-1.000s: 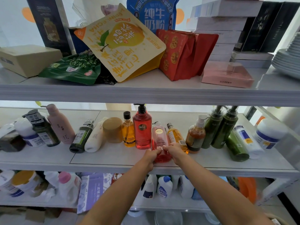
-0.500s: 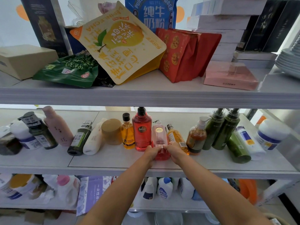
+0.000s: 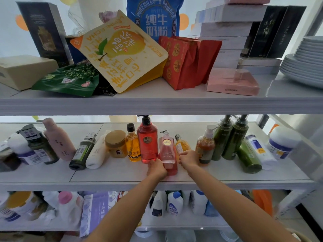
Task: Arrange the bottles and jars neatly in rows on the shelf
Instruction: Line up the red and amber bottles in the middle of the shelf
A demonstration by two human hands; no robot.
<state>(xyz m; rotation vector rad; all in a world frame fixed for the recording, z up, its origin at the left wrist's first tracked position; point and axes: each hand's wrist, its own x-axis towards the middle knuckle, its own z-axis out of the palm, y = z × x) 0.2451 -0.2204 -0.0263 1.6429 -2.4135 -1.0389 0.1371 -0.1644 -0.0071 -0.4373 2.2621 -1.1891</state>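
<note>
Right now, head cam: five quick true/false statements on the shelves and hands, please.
1. The pink bottle stands between the red pump bottle and a small amber bottle. True.
2. The tan-lidded jar sits on the top shelf. False: it is on the middle shelf.
3. The left hand holds the pink bottle's base. True.
4. Both dark green pump bottles lie flat. False: they stand upright.
5. Plates are stacked at the top shelf's right end. True.

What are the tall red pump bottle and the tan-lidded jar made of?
Tall red pump bottle: probably clear glossy plastic, light shows through the red liquid; glass possible. Tan-lidded jar: translucent amber body, plastic or glass; lid looks matte, maybe plastic.
</note>
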